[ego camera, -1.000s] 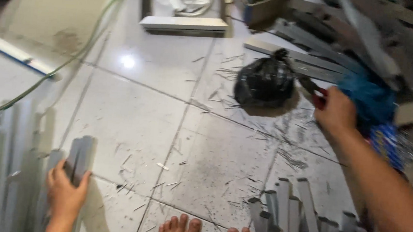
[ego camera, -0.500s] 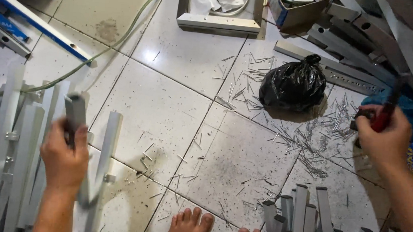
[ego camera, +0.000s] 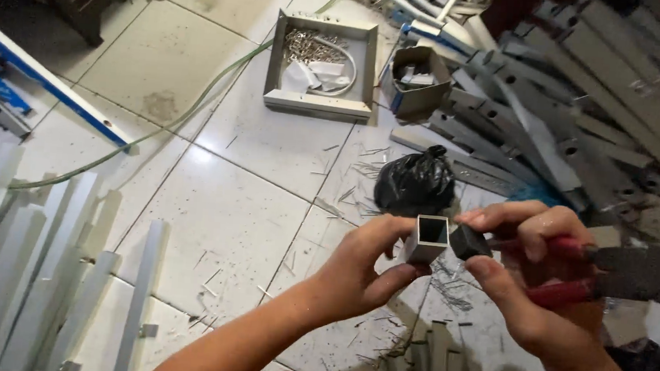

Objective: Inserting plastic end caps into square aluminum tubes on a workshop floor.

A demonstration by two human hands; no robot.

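Above the littered floor tiles (ego camera: 248, 226), both hands have come together: the left hand (ego camera: 362, 270) now pinches a square metal tube (ego camera: 428, 239) end-up, while the right hand (ego camera: 538, 280), fingers wrapped around red-handled pliers (ego camera: 614, 271), presses a black plug (ego camera: 468, 242) beside its opening.

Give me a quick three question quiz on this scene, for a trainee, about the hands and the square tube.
1. True or false: the left hand holds the square metal tube with its open end facing up.
2. What does the right hand pinch next to the tube's open end? A) a small black plug B) a screw C) a white cable
3. Which dark thing lies on the tiled floor just beyond the tube?

Key
1. True.
2. A; the same hand also grips a red-handled tool.
3. A tied black plastic bag.
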